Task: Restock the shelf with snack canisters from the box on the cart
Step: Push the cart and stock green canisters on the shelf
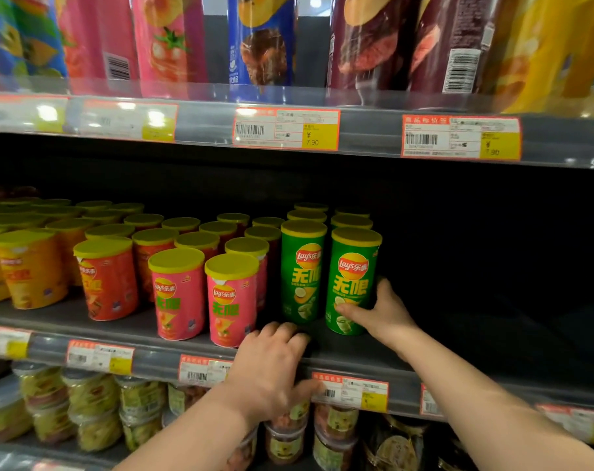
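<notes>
On the middle shelf (356, 350) stand rows of short snack canisters with yellow lids. My right hand (382, 312) grips the front green canister (351, 283) at the right end of the row, thumb across its lower front and fingers behind it. A second green canister (302, 270) stands just left of it, with more green ones behind. My left hand (272, 365) rests on the shelf's front edge below that second canister, fingers curled over the lip and holding nothing. Pink canisters (232, 300) stand to the left. The box and cart are out of view.
Orange and yellow canisters (30, 266) fill the shelf's left part. Right of the green row the shelf is dark and bare. Tall chip tubes (261, 39) line the shelf above; plastic jars (91, 413) sit on the shelf below. Price tags (285, 129) run along the edges.
</notes>
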Motion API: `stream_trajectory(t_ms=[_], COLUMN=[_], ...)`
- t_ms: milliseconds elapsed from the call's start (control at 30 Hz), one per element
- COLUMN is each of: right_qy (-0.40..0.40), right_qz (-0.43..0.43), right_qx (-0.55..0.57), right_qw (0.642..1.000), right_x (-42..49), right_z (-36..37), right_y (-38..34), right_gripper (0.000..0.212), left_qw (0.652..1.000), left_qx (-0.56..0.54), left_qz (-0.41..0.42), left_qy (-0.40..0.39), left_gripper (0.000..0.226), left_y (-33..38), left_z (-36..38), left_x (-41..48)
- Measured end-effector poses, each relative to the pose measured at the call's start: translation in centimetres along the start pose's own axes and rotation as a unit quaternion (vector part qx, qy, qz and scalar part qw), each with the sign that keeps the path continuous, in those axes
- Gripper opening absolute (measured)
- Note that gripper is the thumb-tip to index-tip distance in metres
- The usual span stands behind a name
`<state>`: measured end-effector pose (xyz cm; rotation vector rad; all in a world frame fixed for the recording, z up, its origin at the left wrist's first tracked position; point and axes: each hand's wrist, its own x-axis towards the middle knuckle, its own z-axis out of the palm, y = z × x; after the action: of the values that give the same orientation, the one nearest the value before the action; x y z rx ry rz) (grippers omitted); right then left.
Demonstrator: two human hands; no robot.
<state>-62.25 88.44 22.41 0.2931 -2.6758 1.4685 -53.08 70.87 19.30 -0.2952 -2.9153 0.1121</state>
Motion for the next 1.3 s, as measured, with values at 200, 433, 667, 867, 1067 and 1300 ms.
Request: stream_trajectory(t_ms=[200,433,667,867,1067,1300], right_qy=[-0.012,-0.013,-0.029,-0.029,0.031,-0.066], right_qz=[-0.025,-0.031,0.003,0.009,-0.117,-0.253], right_qx=[0.008,-0.001,-0.047,-0.097,-0.197,-0.333], right_qw=[1.000,0.999,0.998,0.995,0.973,0.906], right_x=[0.8,1.1,1.3,0.0,-4.2,-10.4], right_z=[-0.1,0.1,0.0,-0.4,-1.2,3.4], right_y=[0.4,0.9,1.3,1.0,0.5,-3.1], right_gripper=[0.064,0.059,0.062,0.072,0.047,0.035], left_qw=[1.000,0.999,0.998,0.997,0.996,0.995], left_qx=[-0.014,-0.019,-0.002,0.003,-0.016,-0.018], left_qz=[-0.012,-0.026,-0.046,-0.067,-0.081,-0.100], left_qy=[0.001,-0.004,-0.038,-0.030,0.032,0.006], left_gripper=[0.104,0.102,0.075,0.066,0.064,0.060], left_y=[0.2,0.4,0.9,1.7,2.0,-0.6], left_z=[-0.5,-0.5,-1.1,-1.3,-1.0,-1.0], left_x=[0.1,-0.1,0.2,-0.5,-2.7,-9.2])
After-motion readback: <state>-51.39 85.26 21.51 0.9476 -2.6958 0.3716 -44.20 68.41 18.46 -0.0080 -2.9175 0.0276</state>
